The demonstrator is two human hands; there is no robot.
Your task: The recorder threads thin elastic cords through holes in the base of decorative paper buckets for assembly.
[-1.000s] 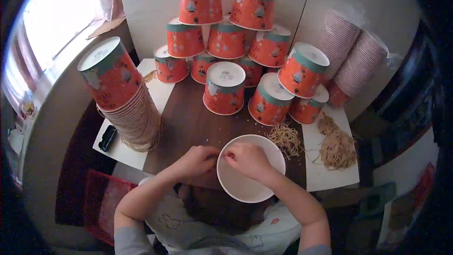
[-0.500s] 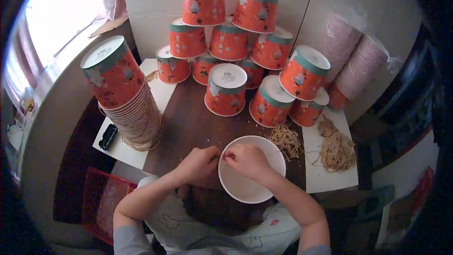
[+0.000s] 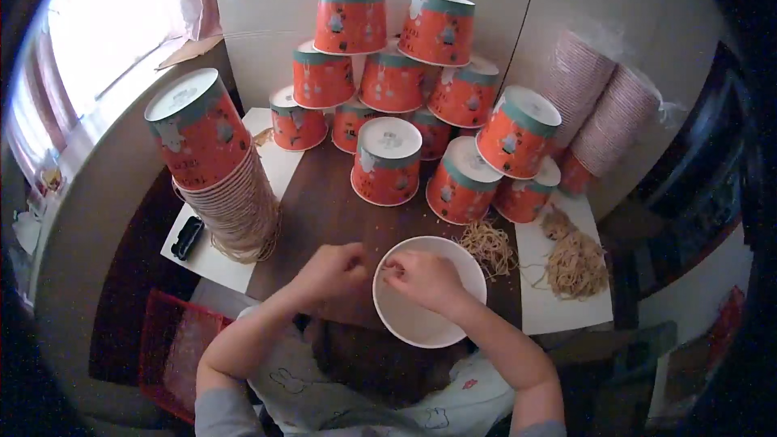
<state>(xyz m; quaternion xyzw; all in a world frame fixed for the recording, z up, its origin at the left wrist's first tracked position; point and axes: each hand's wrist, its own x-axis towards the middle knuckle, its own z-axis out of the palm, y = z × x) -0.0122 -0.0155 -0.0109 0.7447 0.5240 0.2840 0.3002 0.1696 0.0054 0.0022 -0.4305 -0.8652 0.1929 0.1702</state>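
A white-lined paper bucket [image 3: 421,325] stands mouth up on the brown table in front of me. My right hand [image 3: 427,278] reaches over its mouth, with thumb and fingers pinched together just inside the left rim. What they pinch, if anything, is too small to make out. Left of the bucket, apart from its rim, my left hand [image 3: 330,272] is closed with fingers curled; its contents are hidden. Touching the bucket's right side, or close beside it, lies a loose tangle of tan cord [image 3: 488,248].
Upside-down orange buckets [image 3: 387,163] are piled at the back. A leaning nested stack [image 3: 235,206] stands left, near a black object [image 3: 188,238]. More tan cord [image 3: 576,267] lies on the white board at right. Wrapped bucket stacks [image 3: 611,117] lean behind. A red crate [image 3: 180,348] sits low left.
My left hand has drawn a little left and up, away from the bucket's rim. The right hand stays over the bucket's mouth. The whole view has shifted slightly.
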